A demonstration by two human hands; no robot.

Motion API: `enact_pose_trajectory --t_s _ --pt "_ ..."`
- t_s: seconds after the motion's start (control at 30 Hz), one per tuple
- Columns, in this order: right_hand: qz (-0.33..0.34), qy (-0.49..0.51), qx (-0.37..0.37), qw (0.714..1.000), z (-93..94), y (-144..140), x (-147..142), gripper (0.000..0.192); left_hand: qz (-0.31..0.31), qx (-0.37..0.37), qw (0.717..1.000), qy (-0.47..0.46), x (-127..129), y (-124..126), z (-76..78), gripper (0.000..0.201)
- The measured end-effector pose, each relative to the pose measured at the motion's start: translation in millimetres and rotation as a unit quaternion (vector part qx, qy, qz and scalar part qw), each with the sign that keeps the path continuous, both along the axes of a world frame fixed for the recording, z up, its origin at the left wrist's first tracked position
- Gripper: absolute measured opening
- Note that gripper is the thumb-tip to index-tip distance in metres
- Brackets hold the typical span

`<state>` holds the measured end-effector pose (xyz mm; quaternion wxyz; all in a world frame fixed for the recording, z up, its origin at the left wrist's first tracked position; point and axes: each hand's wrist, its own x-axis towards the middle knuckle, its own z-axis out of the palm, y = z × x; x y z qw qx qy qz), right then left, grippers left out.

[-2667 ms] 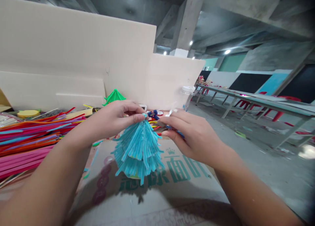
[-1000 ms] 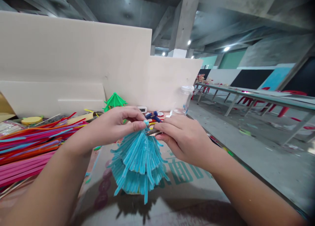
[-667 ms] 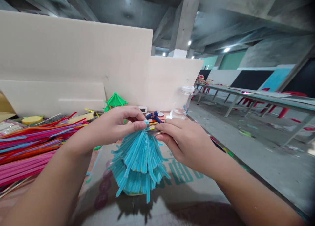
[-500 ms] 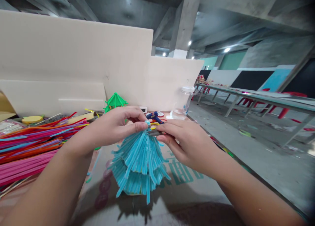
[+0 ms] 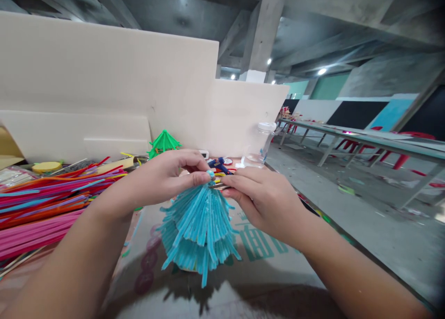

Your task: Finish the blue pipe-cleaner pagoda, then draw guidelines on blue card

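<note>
A light-blue, two-tiered cone of pipe cleaners (image 5: 198, 224) stands in front of me, its strands fanning down like a thatched roof. Thumb and fingers of my left hand (image 5: 174, 173) pinch around the small blue knob at its tip. From the other side, my right hand (image 5: 264, 198) is closed on a thin metal tool (image 5: 217, 186), whose narrow end touches the cone just below the knob. Most of that tool is hidden by my fingers, so its kind cannot be made out.
Bundles of coloured pipe cleaners (image 5: 41, 203) lie at left. Behind are a green pipe-cleaner cone (image 5: 164, 142), a dark-blue tool (image 5: 219, 165) and a clear jar (image 5: 260, 145) with a white lid. Printed cardboard (image 5: 139, 245) covers the work surface; a pale board (image 5: 104, 73) rises behind.
The blue cone has turned and tilted slightly, its lower strands swinging a little left. The metal tool's narrow end now shows more clearly against the cone's neck. Both hands stay nearly in place.
</note>
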<state>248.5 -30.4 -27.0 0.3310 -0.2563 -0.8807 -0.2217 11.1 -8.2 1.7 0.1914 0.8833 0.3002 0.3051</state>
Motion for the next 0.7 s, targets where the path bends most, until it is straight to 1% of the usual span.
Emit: enact_pose_trajectory --t_s 0.13,0.3,0.7 --pt "-0.003 -0.005 -0.009 1.000 1.9 -2.5 1.6 0.026 -0.004 -0.014 1.000 -0.003 0.7 0.8 0.0 0.029" --pt "0.001 0.001 -0.028 1.000 2.4 -2.9 5.7 0.023 -0.008 -0.005 1.000 -0.003 0.1 2.3 -1.4 0.028" --pt "0.004 -0.004 -0.018 1.000 2.0 -0.1 2.4 0.026 -0.016 -0.014 1.000 -0.013 -0.6 2.0 -2.8 0.029"
